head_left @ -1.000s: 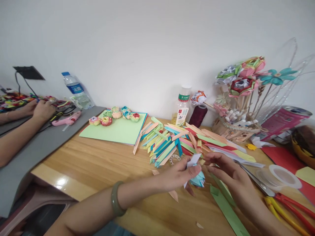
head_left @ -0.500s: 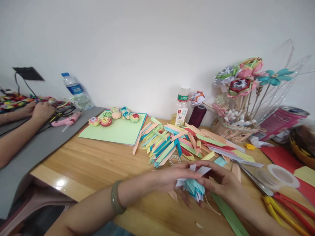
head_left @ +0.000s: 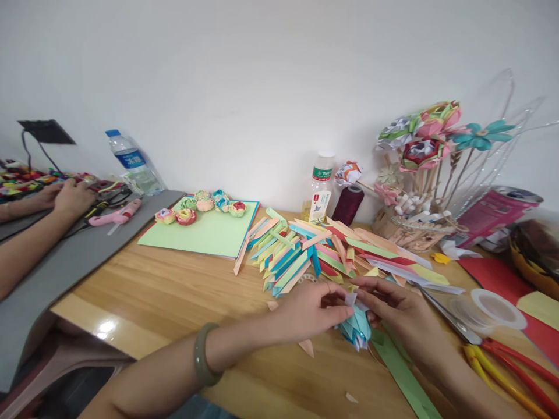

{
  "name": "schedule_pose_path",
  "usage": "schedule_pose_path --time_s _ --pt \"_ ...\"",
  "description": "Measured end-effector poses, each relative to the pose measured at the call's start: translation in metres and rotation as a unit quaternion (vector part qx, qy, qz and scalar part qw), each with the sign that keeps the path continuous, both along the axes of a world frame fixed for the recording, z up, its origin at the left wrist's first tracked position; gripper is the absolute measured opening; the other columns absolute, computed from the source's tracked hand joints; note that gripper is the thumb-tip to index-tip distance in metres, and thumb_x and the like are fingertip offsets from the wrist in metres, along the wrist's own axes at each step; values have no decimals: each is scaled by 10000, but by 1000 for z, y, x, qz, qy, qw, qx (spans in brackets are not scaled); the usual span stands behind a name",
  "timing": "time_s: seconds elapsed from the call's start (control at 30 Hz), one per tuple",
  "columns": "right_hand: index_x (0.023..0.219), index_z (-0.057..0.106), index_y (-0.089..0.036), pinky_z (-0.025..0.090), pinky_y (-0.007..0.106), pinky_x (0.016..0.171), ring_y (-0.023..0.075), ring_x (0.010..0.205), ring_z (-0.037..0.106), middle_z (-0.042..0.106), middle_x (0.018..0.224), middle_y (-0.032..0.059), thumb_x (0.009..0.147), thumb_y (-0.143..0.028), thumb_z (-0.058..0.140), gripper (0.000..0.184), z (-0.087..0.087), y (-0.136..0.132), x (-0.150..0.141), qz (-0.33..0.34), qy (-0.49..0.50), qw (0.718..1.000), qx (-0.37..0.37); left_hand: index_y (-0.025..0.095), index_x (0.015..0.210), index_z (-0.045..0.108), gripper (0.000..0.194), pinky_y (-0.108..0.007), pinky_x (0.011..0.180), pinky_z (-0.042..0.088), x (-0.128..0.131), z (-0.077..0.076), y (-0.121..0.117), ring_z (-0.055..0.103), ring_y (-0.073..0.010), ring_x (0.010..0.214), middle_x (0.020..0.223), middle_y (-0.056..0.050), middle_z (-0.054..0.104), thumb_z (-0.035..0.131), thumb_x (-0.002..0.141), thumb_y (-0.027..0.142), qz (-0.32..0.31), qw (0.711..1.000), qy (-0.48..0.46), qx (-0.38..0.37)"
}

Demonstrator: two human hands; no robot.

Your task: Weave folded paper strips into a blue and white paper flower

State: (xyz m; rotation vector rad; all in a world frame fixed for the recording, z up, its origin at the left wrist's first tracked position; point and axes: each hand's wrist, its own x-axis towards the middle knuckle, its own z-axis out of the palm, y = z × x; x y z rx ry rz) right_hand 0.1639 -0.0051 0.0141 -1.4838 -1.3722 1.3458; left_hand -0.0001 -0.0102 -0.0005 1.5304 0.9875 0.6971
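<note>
Between my two hands is a folded paper flower [head_left: 356, 329] in light blue and white, low over the wooden table. My left hand [head_left: 312, 308], with a green bangle on the wrist, pinches a white petal tip at its top. On the other side, my right hand [head_left: 388, 299] grips the flower with thumb and fingers; some of its fingers are hidden behind it. A thin pale string hangs below the flower. Beside my right forearm lies a green paper strip [head_left: 404, 372]. Just beyond my hands spreads a heap of folded coloured paper strips [head_left: 290, 262].
Scissors [head_left: 474, 337] and a clear tape spool [head_left: 498, 308] lie at right. Behind stand a bottle [head_left: 321, 189], a dark thread spool [head_left: 348, 205] and a basket of paper flowers [head_left: 410, 233]. Small paper flowers rest on green paper [head_left: 196, 235]. At left, another person's hands [head_left: 72, 198] work near a pink glue gun [head_left: 116, 214].
My left hand has shifted right and now pinches a petal tip. The white petals that were spread out on top are now mostly gathered or hidden by my fingers.
</note>
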Motion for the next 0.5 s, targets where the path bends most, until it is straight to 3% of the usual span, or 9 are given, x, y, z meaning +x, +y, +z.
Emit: schedule_pose_path --time_s 0.07,0.13,0.27,0.37,0.5 --pt "908 613 -174 404 225 443 93 451 460 548 540 -37 607 -389 674 375 -1 -2 0 17 3 1000 -6 163 899 625 245 -310 777 433 -1 -1 -1 558 -174 837 886 -53 635 552 744 338 27 994 47 97" --pt "949 590 -179 402 222 445 88 454 463 560 584 -33 626 -377 665 386 -2 -4 0 36 12 999 -18 176 864 641 232 -297 783 427 -1 -1 -2 556 -175 847 880 -43 649 570 732 352 45 986 68 147" --pt "956 575 -195 384 220 434 85 461 454 553 655 -26 695 -358 597 308 -5 -8 -1 69 7 997 -16 173 851 660 245 -256 724 441 -1 -2 -2 577 -156 777 860 -38 665 572 728 365 72 985 63 142" --pt "915 602 -193 395 236 473 123 542 497 548 649 -9 727 -314 553 229 -7 -7 -1 100 -63 991 59 171 885 668 266 -236 697 443 -1 -5 0 587 -153 763 869 -41 671 559 735 361 72 988 56 121" --pt "929 628 -223 446 296 658 182 774 548 588 879 47 757 -289 535 207 -8 -6 0 116 -121 966 194 182 903 674 250 -233 717 436 -2 -8 3 585 -158 794 885 -35 673 540 752 330 55 990 54 116"
